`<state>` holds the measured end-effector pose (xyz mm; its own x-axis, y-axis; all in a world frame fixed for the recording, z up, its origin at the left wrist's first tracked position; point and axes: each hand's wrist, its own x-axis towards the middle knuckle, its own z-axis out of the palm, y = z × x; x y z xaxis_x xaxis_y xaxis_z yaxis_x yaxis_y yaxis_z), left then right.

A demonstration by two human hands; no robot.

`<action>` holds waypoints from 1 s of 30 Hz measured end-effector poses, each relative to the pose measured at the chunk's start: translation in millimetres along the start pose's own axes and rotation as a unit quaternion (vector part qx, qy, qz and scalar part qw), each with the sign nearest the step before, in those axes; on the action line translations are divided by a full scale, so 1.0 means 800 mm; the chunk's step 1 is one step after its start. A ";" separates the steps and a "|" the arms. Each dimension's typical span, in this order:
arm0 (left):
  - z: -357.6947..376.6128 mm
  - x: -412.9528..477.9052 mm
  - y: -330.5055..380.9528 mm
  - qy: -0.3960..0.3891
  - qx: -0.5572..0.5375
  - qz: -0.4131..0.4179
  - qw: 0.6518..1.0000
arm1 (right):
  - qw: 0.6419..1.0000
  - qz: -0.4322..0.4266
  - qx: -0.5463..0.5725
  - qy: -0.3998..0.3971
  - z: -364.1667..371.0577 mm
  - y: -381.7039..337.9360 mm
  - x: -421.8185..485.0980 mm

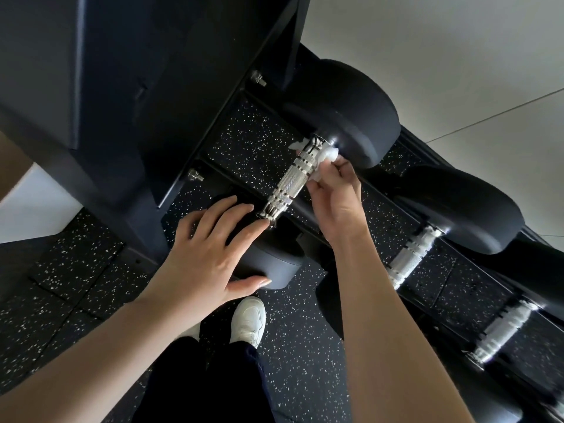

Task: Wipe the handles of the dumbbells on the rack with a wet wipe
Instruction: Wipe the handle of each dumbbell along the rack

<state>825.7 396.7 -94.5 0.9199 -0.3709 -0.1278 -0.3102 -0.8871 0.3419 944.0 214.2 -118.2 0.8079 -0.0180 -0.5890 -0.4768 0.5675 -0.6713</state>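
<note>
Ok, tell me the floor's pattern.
The floor is black with white speckles; head view shows it.

Dumbbell (305,166) on rack (381,203), two more dumbbells (457,227) to its right

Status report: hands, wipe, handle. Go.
Left hand flat on near dumbbell head. Right hand pinches wet wipe, wrapped round far end of knurled handle. Nothing in the way; next handle untouched.

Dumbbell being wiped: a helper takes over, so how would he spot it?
On the black rack, three dumbbells lie in a row. It is the end dumbbell, beside the upright post. Only its handle has a white wipe against it, held by the right hand.
</note>
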 end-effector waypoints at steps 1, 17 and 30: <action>0.000 0.000 0.000 0.002 -0.001 0.000 1.000 | 1.000 -0.002 -0.005 -0.016 -0.003 -0.001 0.001; -0.001 0.000 0.001 0.007 -0.001 0.002 1.000 | 0.977 0.094 -0.111 -0.153 -0.041 0.022 -0.010; -0.001 -0.001 0.000 -0.015 0.001 -0.003 1.000 | 0.941 0.060 -0.318 -0.098 -0.026 0.034 -0.063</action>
<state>825.2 397.3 -93.8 0.9143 -0.3732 -0.1574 -0.3049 -0.8899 0.3393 883.2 213.4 -115.7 0.7544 0.2027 -0.6244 -0.6283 -0.0526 -0.7762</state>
